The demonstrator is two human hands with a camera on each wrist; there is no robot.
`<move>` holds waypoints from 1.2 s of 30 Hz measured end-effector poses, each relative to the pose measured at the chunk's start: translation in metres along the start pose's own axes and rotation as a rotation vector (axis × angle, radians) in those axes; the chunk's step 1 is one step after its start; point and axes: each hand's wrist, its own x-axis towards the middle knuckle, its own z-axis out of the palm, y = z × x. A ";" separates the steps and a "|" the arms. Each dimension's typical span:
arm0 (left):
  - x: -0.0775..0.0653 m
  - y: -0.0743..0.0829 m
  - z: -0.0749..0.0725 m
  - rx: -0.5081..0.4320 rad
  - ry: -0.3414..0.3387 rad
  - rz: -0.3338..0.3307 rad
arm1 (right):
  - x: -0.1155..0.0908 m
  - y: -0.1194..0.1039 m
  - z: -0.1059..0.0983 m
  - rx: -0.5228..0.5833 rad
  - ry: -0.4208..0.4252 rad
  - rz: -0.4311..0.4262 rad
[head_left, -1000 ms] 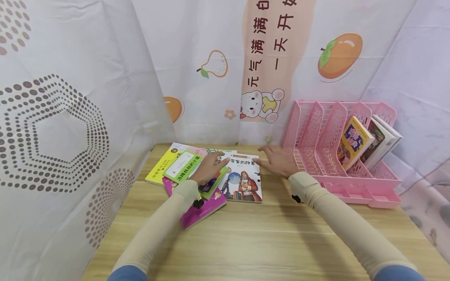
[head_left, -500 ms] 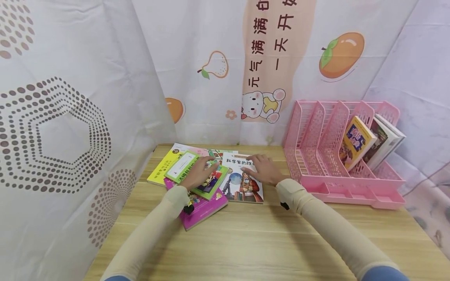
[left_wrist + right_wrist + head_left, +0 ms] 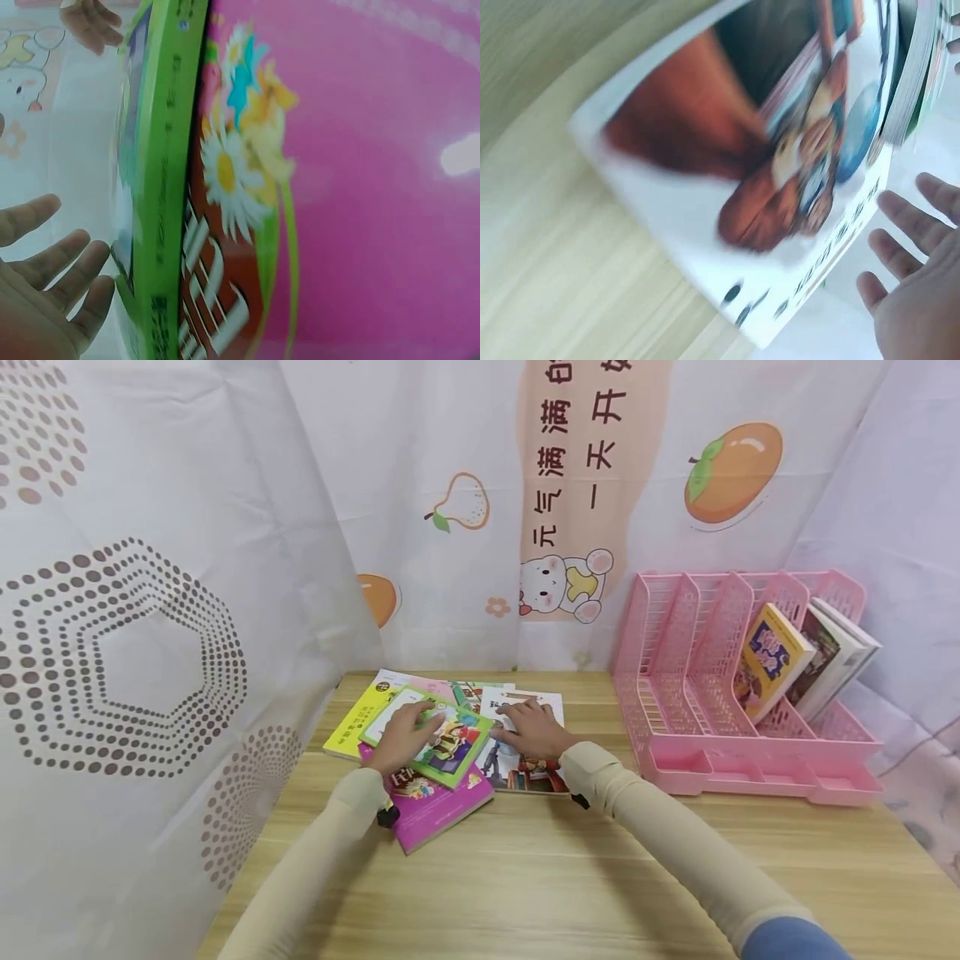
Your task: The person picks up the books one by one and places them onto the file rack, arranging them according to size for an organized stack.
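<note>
1. While a yellow book (image 3: 354,722) lay at the left end of the pile on the wooden table (image 3: 600,877), the left hand (image 3: 402,739) was over the green book (image 3: 452,747), its fingers apart; whether they touched the cover could not be told.
2. The green book rested partly on a purple book (image 3: 442,812), which jutted out toward the person.
3. The right hand (image 3: 534,729) was above the white book (image 3: 517,778), fingers spread, near the green book's right corner.
4. Farther right, a pink rack (image 3: 757,750) held leaning books (image 3: 774,662) in its right-hand compartments.
</note>
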 end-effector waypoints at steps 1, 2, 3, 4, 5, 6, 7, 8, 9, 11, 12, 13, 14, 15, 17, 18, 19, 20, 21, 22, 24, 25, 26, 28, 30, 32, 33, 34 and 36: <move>-0.001 -0.002 -0.001 0.002 0.005 -0.001 | 0.002 -0.002 0.002 -0.001 -0.020 -0.008; -0.002 -0.004 -0.002 0.006 0.013 0.003 | 0.003 -0.003 0.003 0.009 -0.040 -0.015; -0.003 -0.006 -0.003 0.012 0.023 0.004 | 0.004 -0.004 0.004 0.015 -0.055 -0.023; -0.004 -0.008 -0.005 0.018 0.034 0.002 | 0.005 -0.006 0.006 0.023 -0.065 -0.032; -0.006 -0.011 -0.007 0.023 0.048 0.001 | 0.007 -0.007 0.007 0.027 -0.072 -0.041; -0.007 -0.015 -0.010 0.027 0.065 -0.005 | 0.008 -0.008 0.009 0.024 -0.073 -0.050; -0.009 -0.018 -0.012 0.028 0.084 -0.011 | 0.008 -0.010 0.009 0.018 -0.070 -0.052; -0.010 -0.021 -0.015 0.032 0.106 -0.023 | 0.009 -0.012 0.009 0.012 -0.069 -0.048; -0.011 -0.024 -0.018 0.028 0.129 -0.048 | 0.010 -0.014 0.010 -0.001 -0.068 -0.044; -0.014 -0.031 -0.024 0.023 0.180 -0.106 | 0.011 -0.019 0.010 -0.026 -0.072 -0.026; -0.016 -0.033 -0.027 0.017 0.202 -0.145 | 0.012 -0.022 0.010 -0.037 -0.075 -0.015; -0.017 -0.036 -0.030 0.012 0.220 -0.180 | 0.013 -0.024 0.010 -0.052 -0.078 -0.004; -0.019 -0.038 -0.033 0.013 0.232 -0.219 | 0.014 -0.026 0.011 -0.064 -0.082 0.009; -0.020 -0.040 -0.036 0.011 0.238 -0.255 | 0.014 -0.028 0.011 -0.077 -0.084 0.020; -0.023 -0.044 -0.039 0.011 0.231 -0.319 | 0.015 -0.030 0.012 -0.093 -0.090 0.039; -0.024 -0.046 -0.040 0.006 0.222 -0.347 | 0.015 -0.030 0.013 -0.104 -0.093 0.047; -0.025 -0.047 -0.041 0.000 0.209 -0.370 | 0.015 -0.031 0.013 -0.110 -0.095 0.052; -0.026 -0.049 -0.042 -0.002 0.197 -0.390 | 0.016 -0.031 0.014 -0.108 -0.097 0.056; -0.027 -0.052 -0.042 -0.006 0.184 -0.405 | 0.016 -0.031 0.014 -0.106 -0.099 0.058; -0.028 -0.054 -0.042 -0.011 0.172 -0.416 | 0.016 -0.031 0.014 -0.098 -0.104 0.062; -0.028 -0.058 -0.042 -0.006 0.156 -0.426 | 0.017 -0.031 0.014 -0.076 -0.108 0.065; -0.028 -0.060 -0.043 -0.001 0.151 -0.425 | 0.018 -0.031 0.014 -0.064 -0.110 0.064; -0.028 -0.061 -0.043 0.007 0.146 -0.423 | 0.018 -0.031 0.014 -0.049 -0.114 0.063; -0.027 -0.063 -0.044 0.011 0.144 -0.415 | 0.018 -0.031 0.012 -0.021 -0.116 0.055; -0.027 -0.063 -0.045 0.016 0.145 -0.415 | 0.019 -0.033 0.011 0.003 -0.111 0.048; -0.026 -0.062 -0.047 0.001 0.142 -0.426 | 0.019 -0.035 0.009 0.037 -0.103 0.056; -0.026 -0.061 -0.047 -0.011 0.144 -0.433 | 0.019 -0.037 0.009 0.049 -0.098 0.062; -0.026 -0.060 -0.047 -0.029 0.140 -0.443 | 0.020 -0.038 0.009 0.058 -0.096 0.069; -0.025 -0.059 -0.047 -0.090 0.132 -0.465 | 0.020 -0.040 0.010 0.081 -0.102 0.096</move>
